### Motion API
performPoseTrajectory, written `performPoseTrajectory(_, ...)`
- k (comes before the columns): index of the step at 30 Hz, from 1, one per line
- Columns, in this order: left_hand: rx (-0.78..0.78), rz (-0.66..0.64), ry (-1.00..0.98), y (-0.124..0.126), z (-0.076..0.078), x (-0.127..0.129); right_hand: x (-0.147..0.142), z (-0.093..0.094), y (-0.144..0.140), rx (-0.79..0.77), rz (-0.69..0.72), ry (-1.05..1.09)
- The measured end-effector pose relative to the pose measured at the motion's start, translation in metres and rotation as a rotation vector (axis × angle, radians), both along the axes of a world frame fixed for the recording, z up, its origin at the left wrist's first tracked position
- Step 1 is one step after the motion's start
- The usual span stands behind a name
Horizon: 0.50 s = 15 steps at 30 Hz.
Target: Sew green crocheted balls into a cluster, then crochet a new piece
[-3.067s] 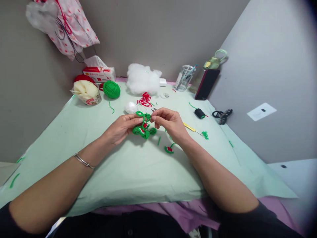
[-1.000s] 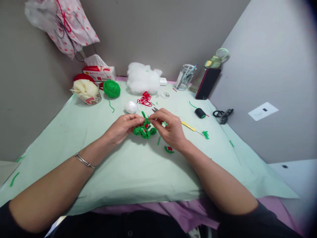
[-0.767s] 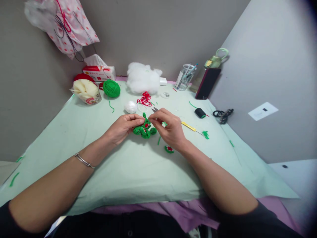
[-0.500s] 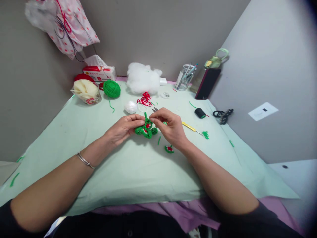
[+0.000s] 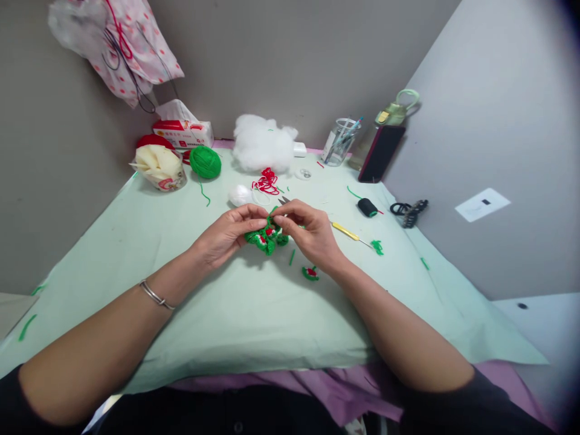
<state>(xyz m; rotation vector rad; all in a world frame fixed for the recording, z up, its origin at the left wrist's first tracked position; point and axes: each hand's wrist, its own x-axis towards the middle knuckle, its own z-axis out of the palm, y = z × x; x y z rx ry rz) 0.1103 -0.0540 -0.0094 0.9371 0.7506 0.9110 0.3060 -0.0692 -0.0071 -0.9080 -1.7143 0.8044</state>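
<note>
Between finger and thumb, my left hand (image 5: 226,234) grips a small crochet piece (image 5: 270,246) in green with red and white patches. My right hand (image 5: 310,232) is closed in a pinch at the upper edge of that piece; anything thin between its fingertips is too small to make out. Just behind the right fingers, scissor tips (image 5: 283,200) show, the rest hidden by the hand. A smaller green, white and red crochet piece (image 5: 310,273) lies below the right wrist, near a short green yarn scrap (image 5: 292,257).
Right of my hands lie a yellow-handled crochet hook (image 5: 345,231), a green yarn tangle (image 5: 377,247) and a black thread spool (image 5: 367,208). Behind are white stuffing (image 5: 263,145), red yarn (image 5: 267,182), a white ball (image 5: 240,195), a green yarn ball (image 5: 205,162), a jar (image 5: 338,145) and a phone (image 5: 382,154).
The upright green tip of the crochet piece has bent over towards my right fingers. Both hands have drawn slightly closer together, and the piece has tilted a little.
</note>
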Motion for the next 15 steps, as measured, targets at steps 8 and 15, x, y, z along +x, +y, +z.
performPoseTrajectory(8, 0.043, 0.118, -0.002, 0.0007, -0.0061, 0.0012, 0.0002, 0.0009, -0.0034, 0.014, -0.032, -0.205)
performPoseTrajectory(15, 0.033, 0.091, 0.003, -0.0024, -0.0033, 0.0047, 0.0024, 0.0012, -0.0008, -0.048, -0.011, -0.203)
